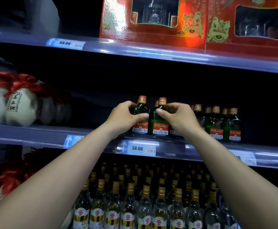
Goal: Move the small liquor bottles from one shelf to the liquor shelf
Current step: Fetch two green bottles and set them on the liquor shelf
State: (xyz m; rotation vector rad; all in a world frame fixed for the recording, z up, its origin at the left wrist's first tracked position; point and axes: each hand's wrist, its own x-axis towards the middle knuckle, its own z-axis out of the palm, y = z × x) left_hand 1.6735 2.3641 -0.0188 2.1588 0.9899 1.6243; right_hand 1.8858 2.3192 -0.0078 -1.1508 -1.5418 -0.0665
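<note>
Head view.

Left hand: fingers curled narrowly round the shoulder of a small green liquor bottle, thumb across the front glass.

Right hand: fingers pinching the shoulder of a second small green bottle, just below its copper cap.

Both held bottles: upright, side by side, red-and-white labels facing out, at the front edge of the middle shelf. Whether their bases rest on the shelf cannot be told.

Middle shelf, right: a row of matching small green bottles, upright, partly hidden by the right wrist. One more cap shows behind the right-hand bottle.

Middle shelf, left: white ceramic jars with red cloth tops, blurred, cut off at the frame edge.

Shelf rail: price tag reading 38.00, below the held bottles.

Lower shelf: packed rows of clear bottles with gold caps, partly covered by both forearms.

Upper shelf: red gift boxes with windows, contents dark and hard to make out; price tag reading 88.00.
</note>
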